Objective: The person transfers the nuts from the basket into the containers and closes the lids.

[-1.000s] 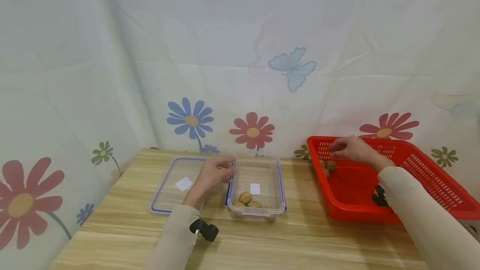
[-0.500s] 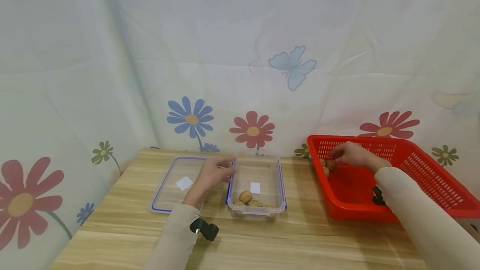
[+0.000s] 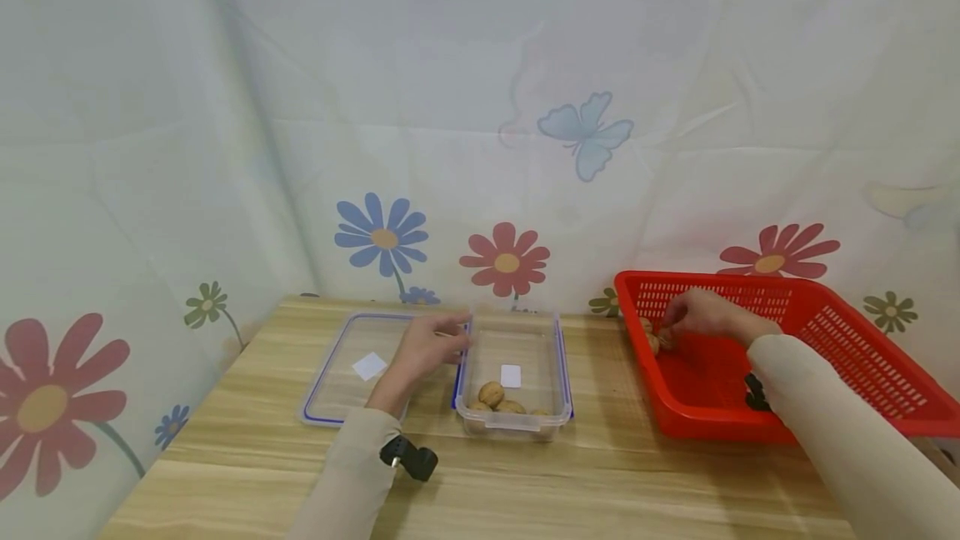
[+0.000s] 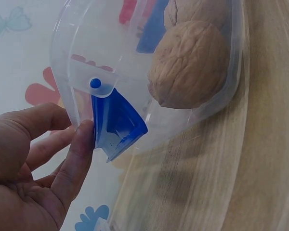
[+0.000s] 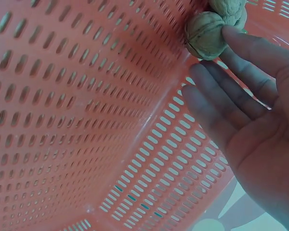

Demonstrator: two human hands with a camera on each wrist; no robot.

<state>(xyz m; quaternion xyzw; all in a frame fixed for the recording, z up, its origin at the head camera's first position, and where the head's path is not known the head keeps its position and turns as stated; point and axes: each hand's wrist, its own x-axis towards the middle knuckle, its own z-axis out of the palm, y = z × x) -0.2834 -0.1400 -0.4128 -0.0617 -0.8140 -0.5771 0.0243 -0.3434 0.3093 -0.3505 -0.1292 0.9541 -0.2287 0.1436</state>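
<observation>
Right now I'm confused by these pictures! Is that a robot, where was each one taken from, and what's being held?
No robot here: it's a person with a bare left hand and right hand. The wide picture comes from a camera on the person's head, looking forward and down. The close-ups come from cameras worn on the wrists, left and right. On the wooden table sit a clear box with walnuts in it, a flat clear lid left of it, and a red basket on the right, with more walnuts inside. The left hand touches the box's side, near a blue clip. The right hand is in the basket, its thumb and a finger seeming to pinch one walnut.
</observation>
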